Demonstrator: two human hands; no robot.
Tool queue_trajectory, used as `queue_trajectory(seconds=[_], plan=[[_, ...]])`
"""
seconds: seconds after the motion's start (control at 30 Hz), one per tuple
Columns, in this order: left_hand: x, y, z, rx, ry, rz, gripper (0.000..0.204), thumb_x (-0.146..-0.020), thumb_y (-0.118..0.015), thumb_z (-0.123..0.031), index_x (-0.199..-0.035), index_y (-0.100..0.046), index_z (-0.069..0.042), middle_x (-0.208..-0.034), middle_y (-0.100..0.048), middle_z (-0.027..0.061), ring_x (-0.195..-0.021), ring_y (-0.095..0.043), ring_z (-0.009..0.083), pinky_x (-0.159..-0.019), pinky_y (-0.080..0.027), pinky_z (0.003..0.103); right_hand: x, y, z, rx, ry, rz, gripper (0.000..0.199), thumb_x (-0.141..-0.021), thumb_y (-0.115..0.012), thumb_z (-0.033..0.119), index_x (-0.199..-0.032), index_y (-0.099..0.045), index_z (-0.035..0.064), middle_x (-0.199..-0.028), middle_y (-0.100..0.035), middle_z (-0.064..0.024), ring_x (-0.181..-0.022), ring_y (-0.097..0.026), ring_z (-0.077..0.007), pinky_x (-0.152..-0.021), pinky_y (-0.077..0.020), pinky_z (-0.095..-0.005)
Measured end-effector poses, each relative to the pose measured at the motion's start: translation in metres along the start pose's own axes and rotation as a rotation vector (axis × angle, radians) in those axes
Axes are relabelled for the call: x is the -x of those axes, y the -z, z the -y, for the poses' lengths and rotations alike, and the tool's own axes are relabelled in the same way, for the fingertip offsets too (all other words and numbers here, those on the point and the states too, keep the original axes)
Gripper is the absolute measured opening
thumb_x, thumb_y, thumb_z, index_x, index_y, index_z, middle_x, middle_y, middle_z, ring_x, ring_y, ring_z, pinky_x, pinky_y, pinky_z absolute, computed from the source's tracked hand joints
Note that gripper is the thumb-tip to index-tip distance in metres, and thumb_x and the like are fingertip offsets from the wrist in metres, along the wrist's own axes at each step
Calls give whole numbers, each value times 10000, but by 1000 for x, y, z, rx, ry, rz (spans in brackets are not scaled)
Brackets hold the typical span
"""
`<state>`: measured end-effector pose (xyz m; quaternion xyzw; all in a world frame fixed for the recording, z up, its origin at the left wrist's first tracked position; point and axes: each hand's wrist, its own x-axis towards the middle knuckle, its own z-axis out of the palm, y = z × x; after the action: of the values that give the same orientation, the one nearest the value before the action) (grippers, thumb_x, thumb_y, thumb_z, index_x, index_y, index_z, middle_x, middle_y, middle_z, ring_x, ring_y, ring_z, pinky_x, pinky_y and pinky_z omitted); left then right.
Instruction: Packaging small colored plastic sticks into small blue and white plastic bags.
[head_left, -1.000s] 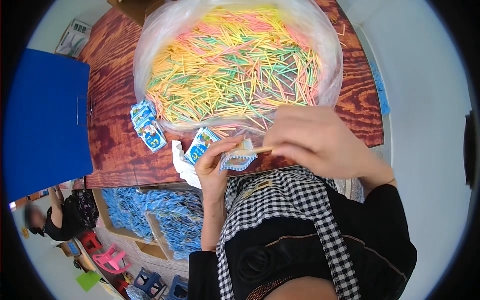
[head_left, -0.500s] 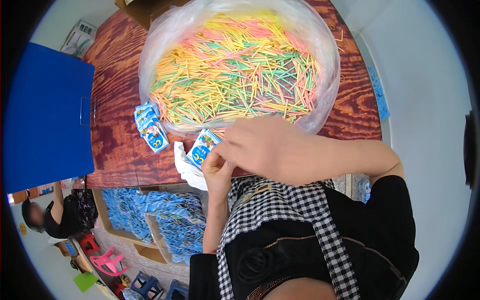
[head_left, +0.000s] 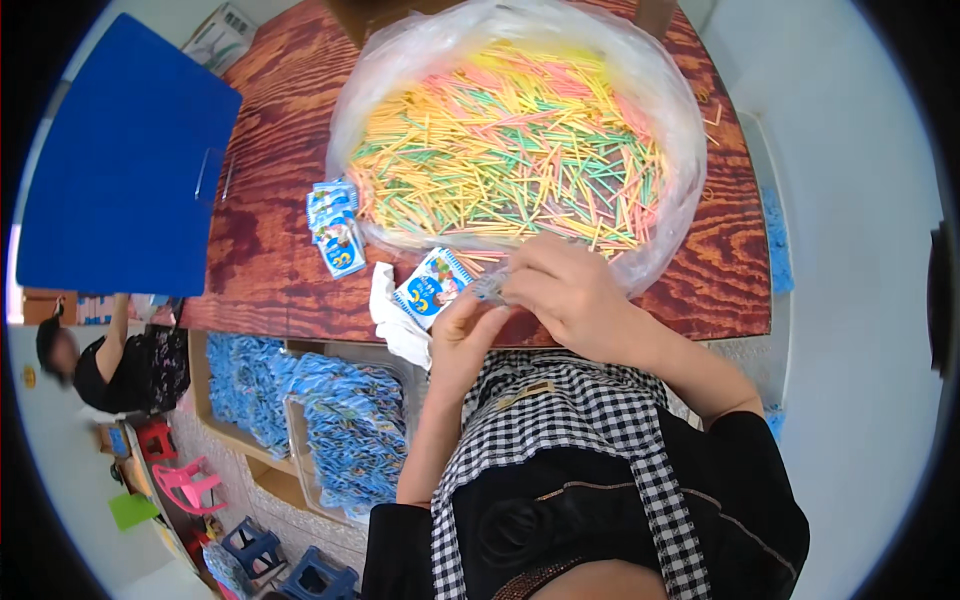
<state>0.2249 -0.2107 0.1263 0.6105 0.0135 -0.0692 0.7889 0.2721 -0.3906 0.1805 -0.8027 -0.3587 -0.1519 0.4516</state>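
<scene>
A clear plastic bag (head_left: 685, 215) spread open on the table holds a mass of thin pastel sticks (head_left: 500, 150) in yellow, pink, green and orange. At its near edge my left hand (head_left: 467, 338) and my right hand (head_left: 570, 298) come together, both closed with thumb and fingers pinched. Between them shows a small, partly see-through packet (head_left: 489, 285), mostly hidden by the fingers. Beside my left hand lies a flat blue-and-white packet (head_left: 433, 288), resting on a crumpled white tissue (head_left: 402, 335). Farther left are several similar blue-and-white packets (head_left: 338, 235), overlapping.
Below the table's left edge, a box and a clear bin (head_left: 352, 430) hold many blue packets. A blue panel (head_left: 125, 160) stands at the left. Another person (head_left: 110, 365) is beyond it, near a pink chair (head_left: 188, 485) and blue stools (head_left: 318, 575). A white wall rises on the right.
My right hand has lowered, with its forearm now slanting up from the lower right. The small see-through packet now shows between my hands. The whole view has shifted and turned slightly.
</scene>
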Motion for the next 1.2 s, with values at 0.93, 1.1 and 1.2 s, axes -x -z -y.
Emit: queue_trajectory(seconds=[0.93,1.1,1.2], plan=[[-110,199,30,-595,-374,-708,734,-884,-648,-200,-1447,-244,42,-1478,-300,232,-1376,-298,306,-1119,-253,396,-26,-119,-54,181,-444,278,366,-796,-688,278,-1003,-536,18,-951,-563,-168,-854,-590,-341,-702,-480,-450],[-100,168,16,-1023,-271,-710,1123,-646,-844,-242,-1488,-145,12,-1459,-301,286,-1321,-319,418,-1108,-234,466,-96,-161,-79,-21,-165,104,299,-779,-656,164,-1004,-551,-2,-946,-574,-169,-939,-559,-352,-785,-467,-434],[-97,169,14,-1056,-323,-713,1101,-642,-842,-212,-1480,-166,19,-1452,-320,272,-1321,-317,420,-1116,-209,493,-155,-210,-96,-6,-45,64,310,-779,-638,133,-1047,-567,-5,-966,-589,-176,-970,-552,-343,-825,-455,-426]])
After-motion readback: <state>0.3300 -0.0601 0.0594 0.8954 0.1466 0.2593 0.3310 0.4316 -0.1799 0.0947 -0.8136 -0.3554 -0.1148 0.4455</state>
